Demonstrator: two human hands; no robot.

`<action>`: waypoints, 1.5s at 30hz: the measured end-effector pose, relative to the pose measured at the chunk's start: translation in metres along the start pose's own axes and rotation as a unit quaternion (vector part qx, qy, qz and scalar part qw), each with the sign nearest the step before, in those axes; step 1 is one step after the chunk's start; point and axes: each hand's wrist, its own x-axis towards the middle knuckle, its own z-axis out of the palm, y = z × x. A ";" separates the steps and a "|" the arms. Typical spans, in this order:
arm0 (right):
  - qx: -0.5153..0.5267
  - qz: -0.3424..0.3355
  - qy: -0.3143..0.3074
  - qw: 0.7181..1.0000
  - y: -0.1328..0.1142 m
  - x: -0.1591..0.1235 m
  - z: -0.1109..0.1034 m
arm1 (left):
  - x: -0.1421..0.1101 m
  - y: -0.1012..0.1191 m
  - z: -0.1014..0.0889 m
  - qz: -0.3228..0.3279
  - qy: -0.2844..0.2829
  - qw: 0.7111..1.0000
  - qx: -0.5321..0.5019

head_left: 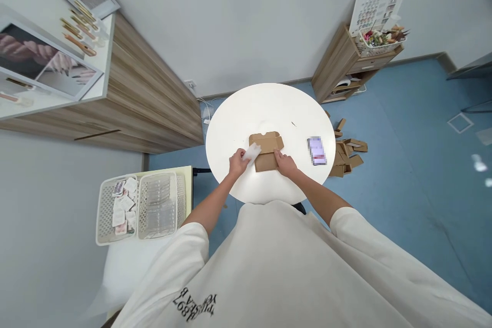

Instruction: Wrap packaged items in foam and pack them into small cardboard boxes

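Observation:
An open brown cardboard box (266, 162) lies on the round white table (269, 105), its lid flap tilted back toward the far side. My left hand (238, 162) pinches a small whitish, translucent wrapped piece (252, 152) by the box's left edge; what is inside the wrap cannot be made out. At the box's right side, my right hand (286, 163) grips the cardboard edge with fingers and thumb. The box's inside looks bare brown.
A phone (317, 150) and a small dark sliver (293, 124) lie on the table. Several cardboard boxes (346, 158) are heaped on the floor at right. Left stand two baskets, one with small packets (125, 205), one with clear pieces (158, 205). A wooden cabinet (149, 82) stands beyond.

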 end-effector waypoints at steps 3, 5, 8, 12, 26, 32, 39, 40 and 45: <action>0.007 0.003 0.009 1.000 0.001 -0.001 0.002 | 0.000 0.029 0.014 0.070 -0.052 0.993 0.084; 0.016 0.007 0.011 1.000 0.002 -0.002 0.003 | -0.001 0.044 0.025 0.116 -0.083 0.982 0.128; 0.026 0.009 0.013 1.000 0.004 -0.004 0.004 | -0.001 0.060 0.042 0.175 -0.119 0.963 0.166; 0.027 0.007 0.018 0.999 0.007 -0.006 0.003 | 0.001 0.073 0.060 0.176 -0.159 0.949 0.209; 0.023 0.004 0.003 1.000 0.004 -0.009 -0.001 | -0.009 0.062 0.084 0.169 -0.100 0.947 0.253; 0.011 0.003 0.001 1.000 0.002 -0.008 -0.001 | -0.017 0.049 0.093 0.160 -0.128 0.950 0.236; 0.016 0.006 0.003 1.000 -0.002 -0.004 0.004 | -0.021 0.035 0.088 0.191 -0.133 0.951 0.205; 0.018 0.005 0.008 1.000 -0.003 -0.005 0.004 | -0.022 0.033 0.086 0.194 -0.126 0.954 0.191; 0.068 0.000 0.068 0.995 -0.001 -0.012 0.006 | -0.018 0.019 0.073 0.152 -0.048 0.985 0.068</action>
